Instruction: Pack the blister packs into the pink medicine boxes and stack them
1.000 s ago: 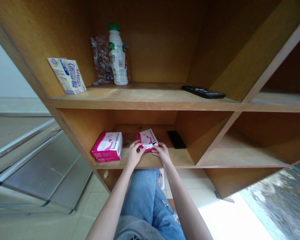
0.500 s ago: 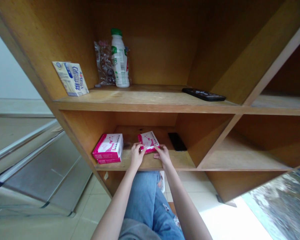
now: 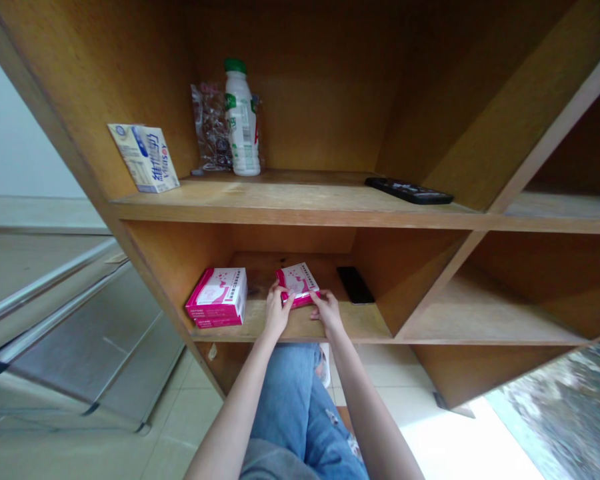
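A flat pink and white box (image 3: 299, 280) lies slightly turned on the lower shelf. My left hand (image 3: 278, 312) grips its near left corner, thumb on the front edge and fingers along the side. At the near right corner, my right hand (image 3: 327, 310) holds the same box between thumb and fingers. To the left stands a stack of pink and white boxes (image 3: 218, 297) of the same print, apart from my hands. A black phone (image 3: 355, 285) lies flat to the right of my right hand.
On the upper shelf (image 3: 300, 197) stand a Vitasoy carton (image 3: 145, 159), a green-capped white bottle (image 3: 243, 123) before a clear plastic bag (image 3: 211, 127), and a black flat device (image 3: 409, 191). A metal-framed rack (image 3: 95, 347) stands left of the cabinet. My legs are under the lower shelf.
Both hands stay at the box's near corners, with only a slight shift of the right fingers. The whole view has moved very slightly; the other things keep their places.
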The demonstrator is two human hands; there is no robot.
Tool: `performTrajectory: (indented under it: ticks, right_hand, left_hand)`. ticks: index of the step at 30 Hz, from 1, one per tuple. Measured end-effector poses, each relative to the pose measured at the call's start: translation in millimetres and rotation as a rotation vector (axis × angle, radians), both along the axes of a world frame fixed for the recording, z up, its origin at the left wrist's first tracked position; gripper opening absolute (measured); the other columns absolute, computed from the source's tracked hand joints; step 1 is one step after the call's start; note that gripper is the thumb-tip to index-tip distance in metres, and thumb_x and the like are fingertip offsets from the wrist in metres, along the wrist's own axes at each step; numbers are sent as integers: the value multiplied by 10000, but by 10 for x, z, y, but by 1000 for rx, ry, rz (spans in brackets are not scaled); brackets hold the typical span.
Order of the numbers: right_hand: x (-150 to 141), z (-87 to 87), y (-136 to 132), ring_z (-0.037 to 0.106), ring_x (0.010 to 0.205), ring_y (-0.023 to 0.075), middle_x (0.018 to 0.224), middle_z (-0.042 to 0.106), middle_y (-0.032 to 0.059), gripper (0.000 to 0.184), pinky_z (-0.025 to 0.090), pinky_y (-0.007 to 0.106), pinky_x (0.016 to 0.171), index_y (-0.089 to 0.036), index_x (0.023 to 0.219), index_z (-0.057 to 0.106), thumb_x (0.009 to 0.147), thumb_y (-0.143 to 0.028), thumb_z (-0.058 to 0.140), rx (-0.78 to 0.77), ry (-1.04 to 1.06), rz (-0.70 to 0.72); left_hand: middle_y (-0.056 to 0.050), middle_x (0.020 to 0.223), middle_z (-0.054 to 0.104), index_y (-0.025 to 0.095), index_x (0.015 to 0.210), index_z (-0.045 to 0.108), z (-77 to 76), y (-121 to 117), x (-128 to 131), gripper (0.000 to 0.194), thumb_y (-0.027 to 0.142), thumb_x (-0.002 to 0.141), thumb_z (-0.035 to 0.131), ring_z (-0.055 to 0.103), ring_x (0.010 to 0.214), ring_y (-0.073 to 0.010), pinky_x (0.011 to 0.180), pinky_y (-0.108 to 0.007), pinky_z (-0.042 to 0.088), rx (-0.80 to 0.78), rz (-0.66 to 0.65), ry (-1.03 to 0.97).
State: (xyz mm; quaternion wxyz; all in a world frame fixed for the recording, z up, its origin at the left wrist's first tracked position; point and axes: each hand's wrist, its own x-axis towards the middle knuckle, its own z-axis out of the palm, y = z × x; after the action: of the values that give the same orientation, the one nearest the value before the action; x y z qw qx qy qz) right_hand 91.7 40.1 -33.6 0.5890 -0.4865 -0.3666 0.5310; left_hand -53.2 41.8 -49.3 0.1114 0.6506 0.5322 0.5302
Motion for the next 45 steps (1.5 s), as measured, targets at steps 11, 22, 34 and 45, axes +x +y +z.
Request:
performTrajectory:
  ticks: [11, 22, 34, 45]
  right_hand:
    - [40, 19, -37, 500, 367, 59, 556, 560, -71, 414, 499, 181, 360, -187, 886, 516, 650, -460, 720, 37, 25, 52]
    - [-16, -9, -11, 493, 362, 56, 605, 580, -50, 383, 474, 174, 325, -186, 853, 522, 660, -458, 712, 46, 5, -18]
    - [22, -85, 18, 508, 341, 63, 546, 563, -65, 443, 453, 162, 327, -179, 872, 512, 672, -545, 662, 88, 4, 24]
    - [29, -68, 16, 515, 366, 59, 612, 576, -56, 395, 468, 170, 343, -194, 867, 506, 697, -523, 645, 67, 16, 15]
  left_hand:
    - [-96, 1031, 545, 206, 1024, 524, 162, -19, -122, 282, 418, 838, 524, 559, 982, -252, 860, -415, 458, -57, 12, 294]
    - [-108, 1215, 488, 247, 1201, 553, 72, -20, -110, 468, 463, 788, 588, 494, 1154, -274, 957, -412, 420, -57, 13, 302]
    - [-94, 1126, 498, 198, 1070, 639, 101, 2, -74, 393, 389, 728, 675, 531, 1094, -252, 965, -408, 429, -60, 28, 108]
    - [-58, 1001, 536, 215, 997, 677, 125, 53, -78, 357, 371, 679, 727, 580, 982, -236, 893, -385, 474, -32, 22, 76]
